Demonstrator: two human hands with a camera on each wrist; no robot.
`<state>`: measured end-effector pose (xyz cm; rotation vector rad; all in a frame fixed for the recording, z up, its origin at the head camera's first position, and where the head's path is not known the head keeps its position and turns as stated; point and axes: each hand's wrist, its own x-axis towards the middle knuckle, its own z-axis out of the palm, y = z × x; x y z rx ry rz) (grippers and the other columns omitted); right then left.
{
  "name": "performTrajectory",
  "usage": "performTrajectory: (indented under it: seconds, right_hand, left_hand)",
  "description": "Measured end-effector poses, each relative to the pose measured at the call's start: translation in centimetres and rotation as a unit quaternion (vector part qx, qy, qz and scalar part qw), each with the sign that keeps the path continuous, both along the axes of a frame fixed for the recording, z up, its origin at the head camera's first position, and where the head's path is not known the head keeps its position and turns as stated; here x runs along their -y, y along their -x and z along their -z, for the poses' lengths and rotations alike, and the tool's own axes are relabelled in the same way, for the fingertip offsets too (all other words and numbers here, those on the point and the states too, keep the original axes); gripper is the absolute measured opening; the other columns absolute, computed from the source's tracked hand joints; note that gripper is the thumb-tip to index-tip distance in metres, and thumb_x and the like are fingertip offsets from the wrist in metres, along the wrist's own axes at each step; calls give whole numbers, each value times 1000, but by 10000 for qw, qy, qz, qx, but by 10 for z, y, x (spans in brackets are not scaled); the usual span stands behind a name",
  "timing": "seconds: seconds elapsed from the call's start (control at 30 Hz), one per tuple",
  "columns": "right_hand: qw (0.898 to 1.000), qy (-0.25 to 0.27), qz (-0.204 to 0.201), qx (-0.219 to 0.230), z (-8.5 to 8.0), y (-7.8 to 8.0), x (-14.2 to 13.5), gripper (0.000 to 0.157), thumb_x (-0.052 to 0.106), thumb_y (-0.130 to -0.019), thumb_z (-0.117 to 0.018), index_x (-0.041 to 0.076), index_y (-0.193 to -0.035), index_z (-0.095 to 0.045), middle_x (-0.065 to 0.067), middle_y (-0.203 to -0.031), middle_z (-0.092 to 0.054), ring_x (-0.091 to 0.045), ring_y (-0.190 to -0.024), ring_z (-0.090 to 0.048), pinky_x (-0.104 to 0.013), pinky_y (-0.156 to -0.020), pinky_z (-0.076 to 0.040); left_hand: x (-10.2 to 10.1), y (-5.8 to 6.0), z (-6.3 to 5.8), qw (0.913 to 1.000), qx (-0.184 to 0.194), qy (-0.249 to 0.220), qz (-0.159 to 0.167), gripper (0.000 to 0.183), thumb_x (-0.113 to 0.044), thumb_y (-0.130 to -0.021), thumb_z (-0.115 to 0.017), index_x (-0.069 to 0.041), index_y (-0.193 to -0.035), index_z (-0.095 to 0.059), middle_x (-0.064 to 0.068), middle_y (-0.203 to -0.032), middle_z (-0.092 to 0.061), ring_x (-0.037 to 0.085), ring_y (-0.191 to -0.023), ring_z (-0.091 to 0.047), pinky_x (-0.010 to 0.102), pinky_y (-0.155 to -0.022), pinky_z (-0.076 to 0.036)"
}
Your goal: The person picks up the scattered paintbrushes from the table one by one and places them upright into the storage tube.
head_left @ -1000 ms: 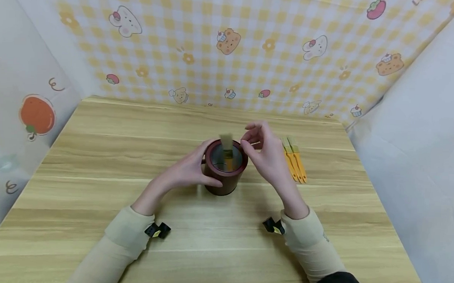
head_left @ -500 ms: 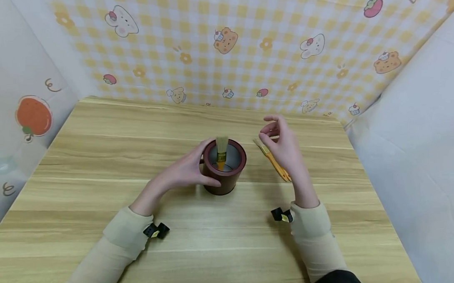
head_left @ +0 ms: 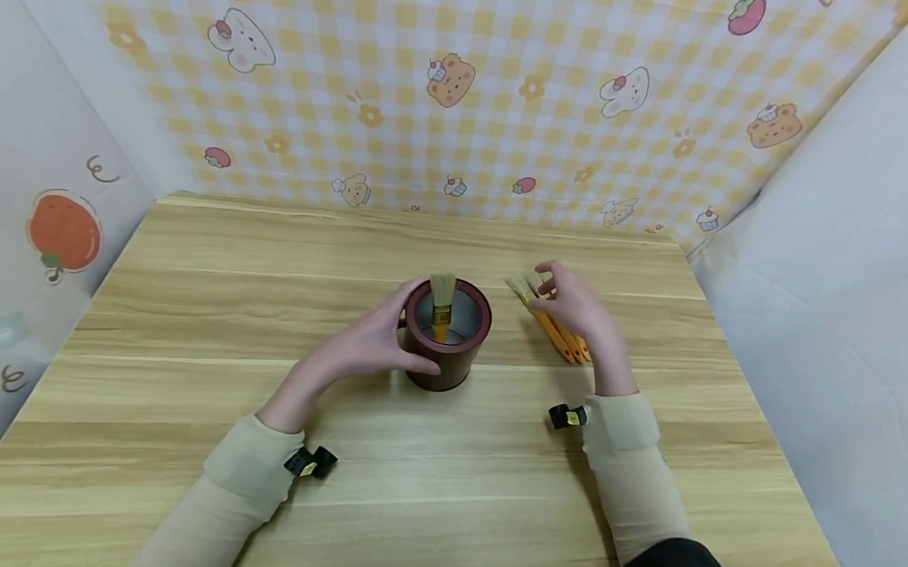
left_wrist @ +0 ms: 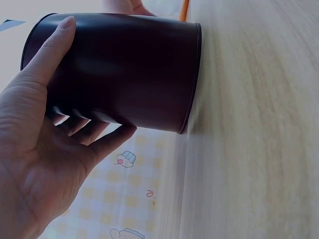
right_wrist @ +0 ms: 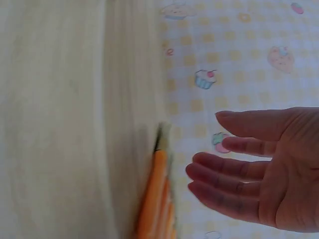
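Maroon cylindrical holder (head_left: pixel 462 365), centre frame, one paintbrush (head_left: pixel 442 300) bristles-up inside; left hand (head_left: pixel 373 339) grips its side. Right hand (head_left: pixel 575 304) empty, fingers loose, by orange-handled brushes (head_left: pixel 550 330) right of centre; bunched handles could drag together if pinched carelessly.

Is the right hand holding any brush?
No, the right wrist view shows the right hand with nothing in its grasp, the brushes apart from it.

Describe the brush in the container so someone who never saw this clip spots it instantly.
On the wooden table, the left hand grips a dark brown container. Inside is the brush, pale bristles up. Unlike it, the other brushes lie on the table.
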<state>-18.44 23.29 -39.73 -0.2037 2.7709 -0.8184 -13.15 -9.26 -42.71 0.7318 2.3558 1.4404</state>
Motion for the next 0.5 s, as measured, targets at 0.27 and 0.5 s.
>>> performTrajectory:
  seconds: [0.27,0.5]
  right_hand:
    - [9993,-202,-36,300,8,0,-1,61,13,-98,-68,1,-151,-40,-28,-130,-64,-43,-115,-64,-55,-99,-51]
    - [9986,-457,-208,159,15,2,1,56,0,-91,-72,-3,-142,-49,-30,-123,-65,-42,-111,-63,-53,-96,-53]
  left_hand:
    - [0,1,0,10000,-59,-47,31,114,-41,-69,-97,-38,-158,-25,-3,-153,-45,21,-144,-44,53,-122,-36]
    - [1,1,1,10000,-56,22,5,114,-42,-69,-96,-38,-158,-24,-2,-154,-45,22,-145,-44,54,-122,-35]
